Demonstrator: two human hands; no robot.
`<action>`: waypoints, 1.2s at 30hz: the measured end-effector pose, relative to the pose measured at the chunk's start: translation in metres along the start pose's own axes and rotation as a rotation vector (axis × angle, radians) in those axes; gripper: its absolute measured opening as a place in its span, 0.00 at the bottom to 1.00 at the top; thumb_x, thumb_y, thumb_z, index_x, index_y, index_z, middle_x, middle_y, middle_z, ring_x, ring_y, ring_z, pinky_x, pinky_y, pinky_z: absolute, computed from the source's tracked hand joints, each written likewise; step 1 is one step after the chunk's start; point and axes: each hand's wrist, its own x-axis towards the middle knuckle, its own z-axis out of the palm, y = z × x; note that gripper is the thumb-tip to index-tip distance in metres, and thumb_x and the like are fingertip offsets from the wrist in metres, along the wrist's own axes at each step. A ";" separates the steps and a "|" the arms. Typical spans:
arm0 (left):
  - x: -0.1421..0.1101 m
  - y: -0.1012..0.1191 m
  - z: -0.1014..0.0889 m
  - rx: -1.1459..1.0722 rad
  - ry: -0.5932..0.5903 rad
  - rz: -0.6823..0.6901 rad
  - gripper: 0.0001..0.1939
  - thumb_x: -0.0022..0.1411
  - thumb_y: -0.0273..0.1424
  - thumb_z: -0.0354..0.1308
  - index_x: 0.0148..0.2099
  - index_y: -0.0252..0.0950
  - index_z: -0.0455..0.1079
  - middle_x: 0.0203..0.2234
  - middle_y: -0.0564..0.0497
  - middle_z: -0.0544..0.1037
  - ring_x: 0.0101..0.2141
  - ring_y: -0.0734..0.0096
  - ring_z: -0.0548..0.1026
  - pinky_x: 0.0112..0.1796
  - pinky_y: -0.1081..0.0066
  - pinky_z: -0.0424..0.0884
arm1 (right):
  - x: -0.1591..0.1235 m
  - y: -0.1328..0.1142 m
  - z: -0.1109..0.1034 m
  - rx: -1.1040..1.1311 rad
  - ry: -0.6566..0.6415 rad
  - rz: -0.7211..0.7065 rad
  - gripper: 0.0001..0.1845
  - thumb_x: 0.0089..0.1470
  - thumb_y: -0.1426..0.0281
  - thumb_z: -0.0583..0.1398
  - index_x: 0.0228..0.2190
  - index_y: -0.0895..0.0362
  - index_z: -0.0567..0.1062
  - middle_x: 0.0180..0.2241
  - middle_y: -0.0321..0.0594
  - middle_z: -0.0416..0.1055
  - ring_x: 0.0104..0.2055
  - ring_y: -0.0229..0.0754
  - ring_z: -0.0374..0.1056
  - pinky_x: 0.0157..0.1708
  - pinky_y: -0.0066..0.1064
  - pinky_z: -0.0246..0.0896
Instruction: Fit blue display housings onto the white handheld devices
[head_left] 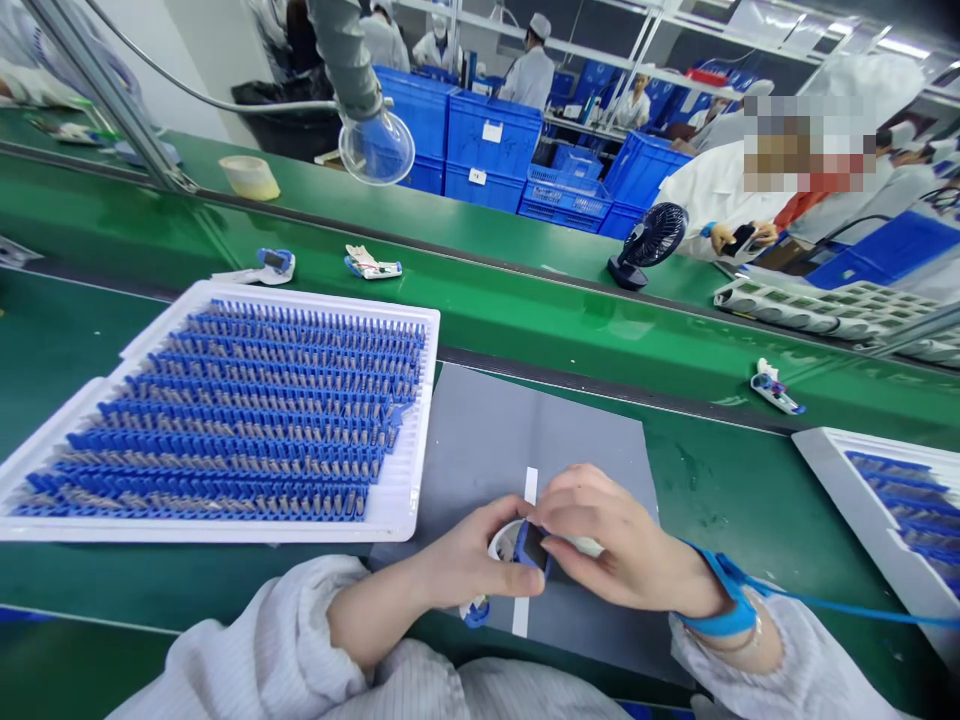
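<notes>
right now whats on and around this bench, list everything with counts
tray of blue strips: 1, white and blue, left of mat
second tray: 1, white and blue, right edge, cut off
mat: 1, grey, on green conveyor belt
small parts: 3, white and blue, on belt
desk fan: 1, black, far right
tape roll: 1, cream, far left
crates: many, blue, background
co-worker: 1, white coat, far right
blue-and-black part: 1, between hands
left hand: 1, on part
right hand: 1, on part, blue wrist strap

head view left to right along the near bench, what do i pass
white tray of blue-strip parts → grey mat → left hand → small blue-edged part → right hand → blue wrist strap → second white tray
</notes>
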 end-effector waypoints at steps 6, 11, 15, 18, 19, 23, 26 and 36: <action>0.001 -0.003 0.000 0.081 0.010 -0.006 0.29 0.45 0.46 0.65 0.45 0.35 0.66 0.34 0.51 0.68 0.38 0.67 0.65 0.42 0.68 0.61 | 0.014 -0.008 -0.010 -0.359 -0.209 -0.079 0.12 0.65 0.75 0.46 0.44 0.61 0.67 0.40 0.45 0.71 0.46 0.46 0.61 0.39 0.39 0.56; 0.004 -0.009 0.001 -0.045 0.040 -0.168 0.39 0.39 0.49 0.66 0.52 0.37 0.62 0.30 0.53 0.67 0.28 0.73 0.68 0.30 0.70 0.65 | 0.025 -0.013 -0.013 -0.511 -0.331 -0.120 0.15 0.63 0.76 0.48 0.34 0.62 0.74 0.45 0.47 0.66 0.50 0.49 0.58 0.42 0.41 0.57; 0.005 -0.011 0.001 -0.063 0.052 -0.149 0.38 0.39 0.47 0.67 0.51 0.36 0.64 0.28 0.53 0.67 0.28 0.73 0.68 0.29 0.71 0.65 | 0.028 -0.013 -0.010 -0.545 -0.416 -0.156 0.17 0.62 0.76 0.49 0.28 0.62 0.74 0.42 0.47 0.67 0.52 0.51 0.56 0.45 0.43 0.57; 0.004 -0.010 0.001 -0.209 0.063 -0.179 0.37 0.36 0.47 0.69 0.48 0.36 0.64 0.26 0.53 0.69 0.29 0.71 0.70 0.29 0.72 0.64 | 0.027 -0.014 -0.012 -0.552 -0.371 -0.178 0.18 0.62 0.77 0.47 0.27 0.62 0.73 0.41 0.47 0.67 0.50 0.51 0.58 0.44 0.43 0.58; 0.004 -0.009 0.001 -0.272 0.061 -0.190 0.37 0.36 0.47 0.69 0.47 0.36 0.63 0.26 0.53 0.70 0.29 0.72 0.70 0.29 0.73 0.64 | 0.026 -0.015 -0.013 -0.548 -0.334 -0.183 0.19 0.63 0.78 0.46 0.27 0.61 0.73 0.41 0.47 0.67 0.49 0.50 0.58 0.44 0.43 0.58; 0.001 -0.006 0.001 -0.341 0.042 -0.111 0.35 0.37 0.49 0.68 0.44 0.37 0.61 0.29 0.52 0.70 0.29 0.73 0.70 0.31 0.73 0.64 | 0.012 -0.014 -0.018 -0.498 -0.185 -0.148 0.12 0.61 0.78 0.50 0.29 0.60 0.71 0.40 0.45 0.67 0.46 0.49 0.60 0.43 0.42 0.57; -0.001 -0.005 0.000 0.014 0.147 0.178 0.33 0.41 0.47 0.67 0.46 0.38 0.63 0.45 0.45 0.65 0.43 0.63 0.69 0.43 0.65 0.64 | -0.002 -0.011 -0.012 -0.260 0.004 0.075 0.06 0.59 0.76 0.54 0.35 0.58 0.71 0.39 0.45 0.66 0.43 0.47 0.62 0.40 0.40 0.59; -0.004 -0.014 -0.001 0.640 0.364 0.423 0.35 0.40 0.44 0.68 0.49 0.39 0.61 0.55 0.39 0.53 0.57 0.47 0.54 0.48 0.57 0.64 | -0.024 0.000 0.039 0.945 0.147 0.800 0.15 0.58 0.60 0.59 0.40 0.59 0.69 0.26 0.36 0.66 0.26 0.35 0.63 0.24 0.25 0.58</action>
